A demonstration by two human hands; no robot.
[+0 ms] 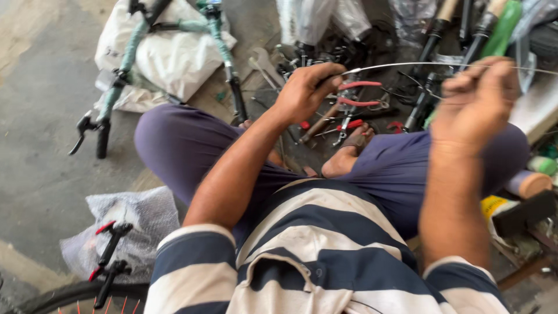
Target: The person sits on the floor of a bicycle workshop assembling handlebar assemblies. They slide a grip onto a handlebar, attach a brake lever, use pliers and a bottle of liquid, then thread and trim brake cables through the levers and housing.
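Thin shiny steel cable [407, 64] stretched taut above the lap, pinched at one end by left hand [305, 90], gripped further along in clenched right hand [474, 99], red-handled pliers [354, 104] among greasy metal parts on the concrete floor [40, 174] beyond.

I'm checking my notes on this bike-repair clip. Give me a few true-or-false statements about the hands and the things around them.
1. Both hands hold a thin wire. True: left hand, right hand, wire.
2. Red-handled pliers lie beyond the left hand. True.
3. The person stands. False: they sit cross-legged on the floor.
4. The handlebar rests on a blue crate. False: it lies on a white sack.
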